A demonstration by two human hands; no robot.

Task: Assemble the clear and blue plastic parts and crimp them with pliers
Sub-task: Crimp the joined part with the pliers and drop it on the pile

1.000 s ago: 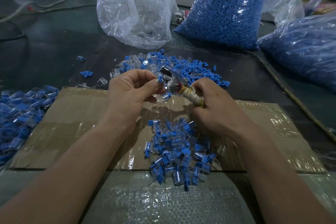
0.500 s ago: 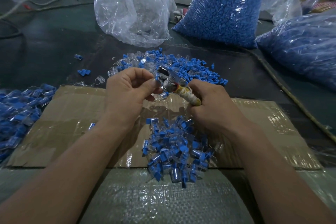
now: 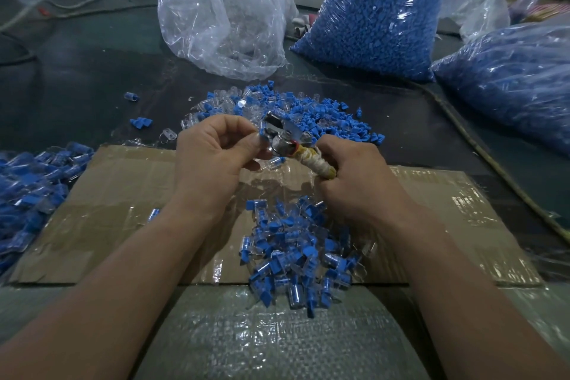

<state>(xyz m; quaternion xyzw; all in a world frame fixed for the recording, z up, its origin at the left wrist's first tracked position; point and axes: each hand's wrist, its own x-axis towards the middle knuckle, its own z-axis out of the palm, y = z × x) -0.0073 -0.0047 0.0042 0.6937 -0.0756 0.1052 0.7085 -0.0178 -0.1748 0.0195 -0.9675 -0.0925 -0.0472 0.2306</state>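
Crimping step: the left hand (image 3: pixel 216 151) pinched a small blue-and-clear plastic part (image 3: pixel 263 133) at the steel, cord-handled pliers (image 3: pixel 285 140), gripped by the right hand (image 3: pixel 357 177); a squeeze appeared due next.

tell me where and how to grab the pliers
Take the pliers by the pale wrapped handles, coming from the right and near side, as the right hand does now. The metal head points up and left, towards the left hand, which pinches a small blue part at the jaws, so that end is busy.
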